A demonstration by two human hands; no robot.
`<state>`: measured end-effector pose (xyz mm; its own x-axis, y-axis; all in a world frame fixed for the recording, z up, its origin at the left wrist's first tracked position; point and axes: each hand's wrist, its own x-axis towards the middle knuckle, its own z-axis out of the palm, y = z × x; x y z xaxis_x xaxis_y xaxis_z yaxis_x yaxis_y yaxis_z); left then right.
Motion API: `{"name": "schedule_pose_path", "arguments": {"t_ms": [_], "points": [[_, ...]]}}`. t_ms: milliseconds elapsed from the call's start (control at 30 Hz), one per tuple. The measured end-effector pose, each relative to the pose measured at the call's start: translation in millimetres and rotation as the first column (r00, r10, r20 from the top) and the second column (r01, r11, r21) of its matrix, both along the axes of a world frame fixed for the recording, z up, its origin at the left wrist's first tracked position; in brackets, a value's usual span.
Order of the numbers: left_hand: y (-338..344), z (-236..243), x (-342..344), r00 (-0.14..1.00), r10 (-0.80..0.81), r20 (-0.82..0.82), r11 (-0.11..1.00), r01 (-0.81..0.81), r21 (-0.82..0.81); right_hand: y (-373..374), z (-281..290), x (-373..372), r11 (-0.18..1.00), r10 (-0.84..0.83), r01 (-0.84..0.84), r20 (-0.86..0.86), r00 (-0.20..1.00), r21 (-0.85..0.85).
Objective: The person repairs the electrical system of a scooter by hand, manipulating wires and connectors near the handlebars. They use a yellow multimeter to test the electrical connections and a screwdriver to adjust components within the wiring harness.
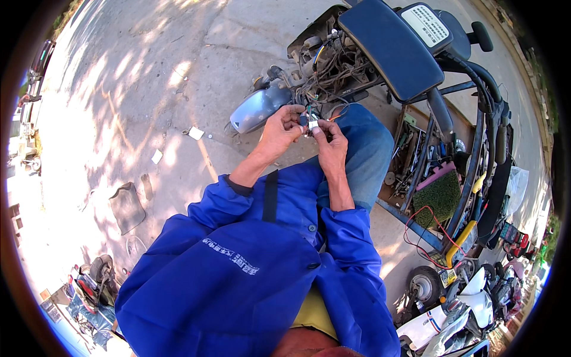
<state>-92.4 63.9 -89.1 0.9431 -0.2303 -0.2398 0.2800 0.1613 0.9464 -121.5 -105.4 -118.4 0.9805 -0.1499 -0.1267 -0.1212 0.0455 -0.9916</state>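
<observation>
Head view: L hand (279, 132) grip pinched on a dark part (303, 120), R hand (333, 146) grip pinched on a white connector (313, 124), both pcs btwn wire bundle (333, 80) & wearer's lap. Pavement (143, 89) spreads wide to L; knee (366, 134), seat (389, 47) edge & toolbox (389, 189) crowd R.

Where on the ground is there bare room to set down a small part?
Bare pavement lies between the upper white paper and the silver-grey casing, and also between that paper and the left sleeve. It is crowded around the tangled wires and the tools beside the bent knee.
</observation>
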Motion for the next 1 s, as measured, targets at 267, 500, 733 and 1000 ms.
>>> {"name": "schedule_pose_path", "arguments": {"t_ms": [267,500,733,1000], "points": [[-2,6,0,0.999,-0.021,-0.036,0.996,0.024,0.083,0,3,0,0.997,-0.029,0.031,0.037,0.999,-0.072],[-3,2,-1,0.999,-0.012,0.041,0.996,0.008,0.085,0,1,-1,0.997,-0.03,0.033,0.037,0.999,-0.073],[-4,-4,0,0.995,-0.029,0.092,0.99,0.016,0.139,0,-1,-4,0.996,-0.053,0.056,0.036,0.998,-0.064],[-4,-22,-3,0.988,0.034,0.153,0.983,-0.061,0.17,7,2,-1,0.994,-0.034,0.04,0.052,0.998,-0.104]]}}
